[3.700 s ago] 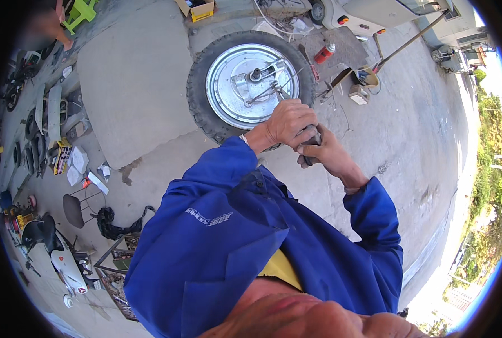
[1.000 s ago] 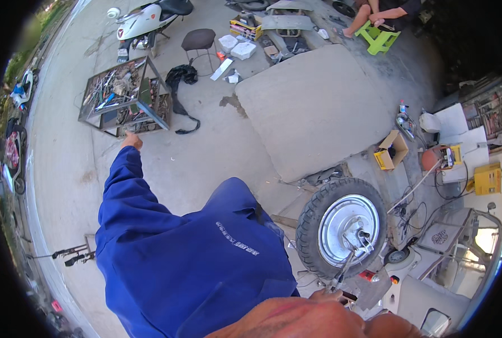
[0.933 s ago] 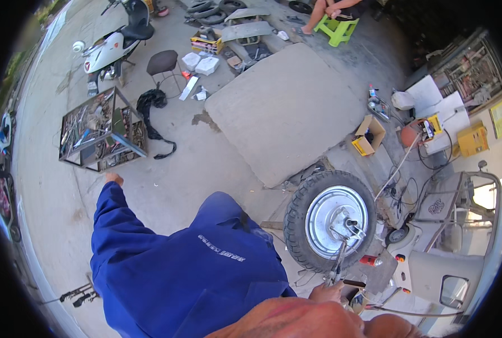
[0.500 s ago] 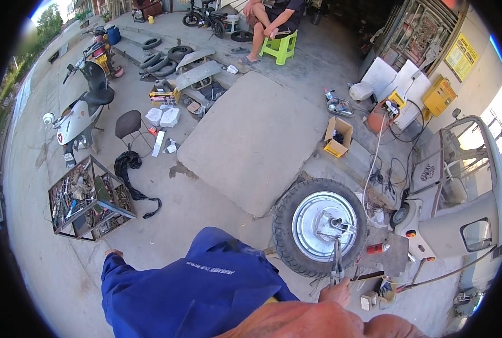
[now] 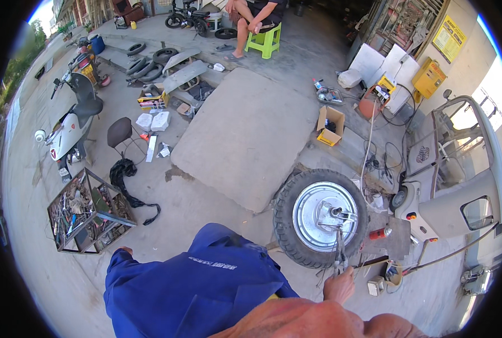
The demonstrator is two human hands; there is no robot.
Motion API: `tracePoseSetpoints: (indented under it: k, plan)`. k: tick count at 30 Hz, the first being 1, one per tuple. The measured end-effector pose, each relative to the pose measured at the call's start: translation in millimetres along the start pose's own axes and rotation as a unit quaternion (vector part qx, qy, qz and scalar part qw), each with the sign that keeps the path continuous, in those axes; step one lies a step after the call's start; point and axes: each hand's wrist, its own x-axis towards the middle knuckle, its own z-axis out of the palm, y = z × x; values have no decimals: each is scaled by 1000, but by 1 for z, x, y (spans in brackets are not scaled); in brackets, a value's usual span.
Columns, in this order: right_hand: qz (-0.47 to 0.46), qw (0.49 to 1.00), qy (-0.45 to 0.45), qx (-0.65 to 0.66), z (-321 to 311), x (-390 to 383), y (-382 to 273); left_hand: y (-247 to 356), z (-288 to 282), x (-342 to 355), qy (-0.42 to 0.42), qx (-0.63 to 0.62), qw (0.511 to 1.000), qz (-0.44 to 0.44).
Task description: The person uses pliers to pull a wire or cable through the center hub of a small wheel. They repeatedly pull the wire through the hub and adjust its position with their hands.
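Head view: gripping a grey pliers-like tool (image 5: 340, 253) in the closed right hand (image 5: 339, 286), holding its far end over the silver-hubbed, black-tyred wheel (image 5: 317, 217) at near right. Resting the left hand (image 5: 126, 250) just beside the tool rack (image 5: 115, 219) at near left; not managing to tell its opening or hold. Showing white jacket lettering (image 5: 212, 263) and a printed yellow poster (image 5: 449, 39), far right, too blurred to read.

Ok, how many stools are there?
2: a bright green plastic stool under a seated person, and a dark brown, thin-legged stool near white blocks. More may be hidden.
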Motion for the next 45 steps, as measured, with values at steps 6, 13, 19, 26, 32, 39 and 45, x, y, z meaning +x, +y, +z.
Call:
tracePoseSetpoints:
  k: [6,13,19,26,32,39,45]
  plan:
    - [-3,1000,-2,23,12,0,5,11,-39,10,60,180,961,204]
    - [-10,1000,15,-6,2,1,-2,226,-155,-107,80,-369,915,139]
    - [-3,1000,-5,8,3,2,-1,388,-236,-229,257,-258,802,473]
    - [5,1000,-20,-4,9,3,4,539,-272,-425,294,-185,452,822]
    - [10,999,-12,35,22,9,11,622,-277,-483,211,-136,350,902]
    - [14,998,-6,58,25,12,17,671,-277,-486,176,-114,331,920]
    - [1,999,10,50,25,11,20,669,-270,-507,272,56,291,916]
